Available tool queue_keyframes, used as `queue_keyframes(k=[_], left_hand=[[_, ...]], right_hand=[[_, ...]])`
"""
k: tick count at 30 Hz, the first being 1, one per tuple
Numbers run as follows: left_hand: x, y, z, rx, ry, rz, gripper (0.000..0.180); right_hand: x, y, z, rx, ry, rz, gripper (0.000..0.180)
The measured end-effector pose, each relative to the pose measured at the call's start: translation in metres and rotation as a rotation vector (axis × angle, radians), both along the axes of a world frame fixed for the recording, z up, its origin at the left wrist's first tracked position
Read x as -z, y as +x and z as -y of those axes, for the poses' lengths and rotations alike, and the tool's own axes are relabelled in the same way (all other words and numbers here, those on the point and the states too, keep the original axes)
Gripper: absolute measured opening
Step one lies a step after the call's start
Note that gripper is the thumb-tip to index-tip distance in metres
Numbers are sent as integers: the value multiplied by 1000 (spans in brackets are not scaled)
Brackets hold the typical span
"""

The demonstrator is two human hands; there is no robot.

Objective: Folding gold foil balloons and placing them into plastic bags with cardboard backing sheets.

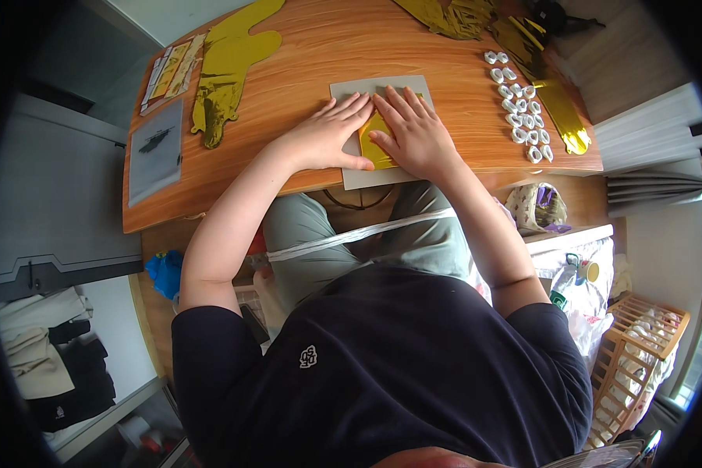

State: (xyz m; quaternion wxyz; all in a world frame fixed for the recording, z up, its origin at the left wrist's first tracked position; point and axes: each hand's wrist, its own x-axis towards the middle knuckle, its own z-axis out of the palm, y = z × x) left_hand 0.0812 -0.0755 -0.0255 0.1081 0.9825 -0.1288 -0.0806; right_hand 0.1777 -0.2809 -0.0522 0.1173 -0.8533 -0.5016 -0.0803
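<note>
Dark shirt, gold foil partly beneath flat hands

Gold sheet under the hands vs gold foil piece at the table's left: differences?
The gold sheet lies on a grey board; the foil piece lies on the table. The right hand partly covers the sheet; the foil piece is uncovered. Both are shiny gold.

Glossy gold foil, matt grey board
</note>
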Motion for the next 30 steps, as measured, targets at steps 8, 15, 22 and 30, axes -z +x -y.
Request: queue_keyframes(k=[8, 15, 22, 30], left_hand=[[-5, 3, 0, 4, -7, -67, 119], [6, 2, -10, 13, -128, -63, 116], [15, -5, 8, -68, -34, 158, 122], [7, -5, 11, -81, -21, 122, 122]], right_hand=[[-1, 1, -1, 8, -17, -8, 77], [-2, -1, 0, -3, 3, 6, 93], [-2, 0, 1, -7, 36, -17, 85], [-18, 5, -4, 9, 68, -232, 81]])
